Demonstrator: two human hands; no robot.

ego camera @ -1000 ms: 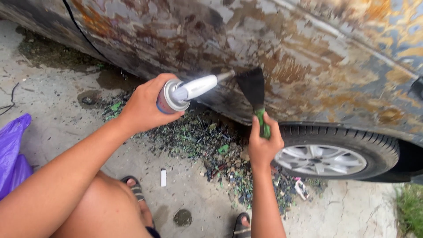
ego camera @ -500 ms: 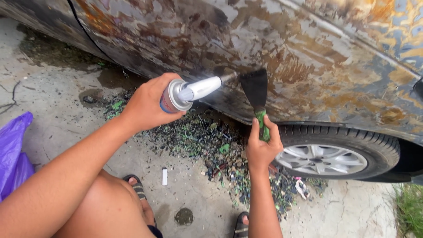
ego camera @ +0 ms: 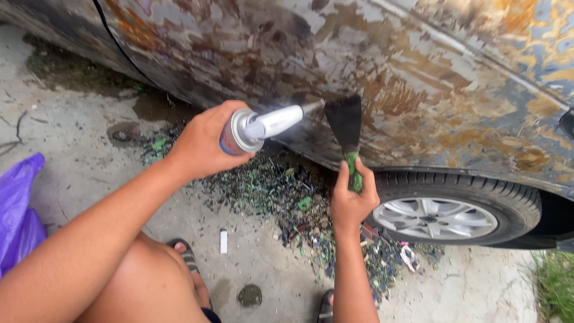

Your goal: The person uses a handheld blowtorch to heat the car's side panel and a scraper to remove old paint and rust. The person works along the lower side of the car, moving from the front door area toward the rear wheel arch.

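scraper (ego camera: 347,134): dark flat blade, green handle. the right hand (ego camera: 353,200) is wrapped fully around the handle, fingers pressed together with no gap. the blade stands upright above this grip, its wide edge against the car body panel (ego camera: 418,90), which is mottled with rust and stripped paint.

torch canister (ego camera: 236,131): the left hand (ego camera: 200,146) is clamped around the can body, fingers curled tight. a silver nozzle (ego camera: 278,119) projects from the can toward the right, its tip just beside the left edge of the scraper blade. whether a flame is burning cannot be told.

below both grips, a heap of dark and green paint flakes (ego camera: 287,200) lies on the concrete ground (ego camera: 72,137). to the right of the right hand is the car wheel (ego camera: 442,215). well to the left of the left arm lies a purple plastic bag (ego camera: 18,209); its contents are not visible. a small white object (ego camera: 223,241) lies on the ground below the hands.
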